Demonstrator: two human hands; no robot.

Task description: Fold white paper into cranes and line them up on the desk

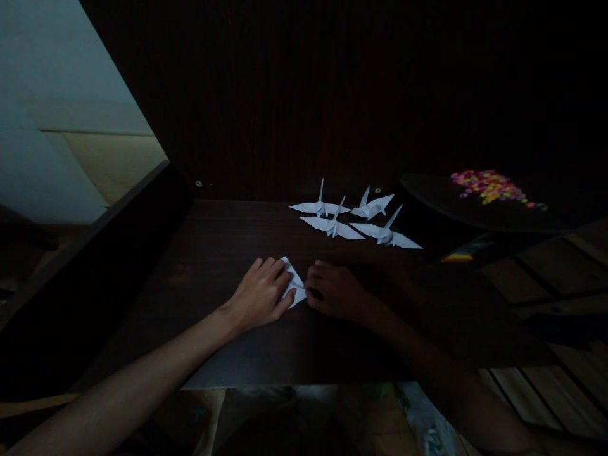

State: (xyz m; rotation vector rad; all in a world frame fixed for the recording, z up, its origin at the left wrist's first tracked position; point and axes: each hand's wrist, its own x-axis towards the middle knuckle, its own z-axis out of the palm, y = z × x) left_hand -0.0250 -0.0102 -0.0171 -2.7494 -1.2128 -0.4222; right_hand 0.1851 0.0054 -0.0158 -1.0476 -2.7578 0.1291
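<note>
Our L hand (263, 288) lies palm-down over a small folded white paper (295, 285), fingers close together & slightly bent, thumb spread apart from them, tip resting on the sheet. Our R hand (335, 290) is curled, fingertips at the paper's R corner; it's in deep shadow, so we can't tell if it pinches that corner or only touches it.

The paper is on the dark tabletop (213, 253), btwn our hands, nearer the L. We see a pointed top corner, a narrow R tip & a crease line; the rest is under our L fingers.

Beyond our hands, past a strip of tabletop, 4 white paper cranes (332, 228) sit in a loose cluster near the back panel (285, 126), wings out. A dark side panel (118, 253) bounds the L, well apart from our L hand. Toward us, the tabletop runs to its front edge (266, 385). Far R, well beyond our R hand, a dark curved surface (432, 199) holds a pile of multicolored bits (491, 185).
</note>
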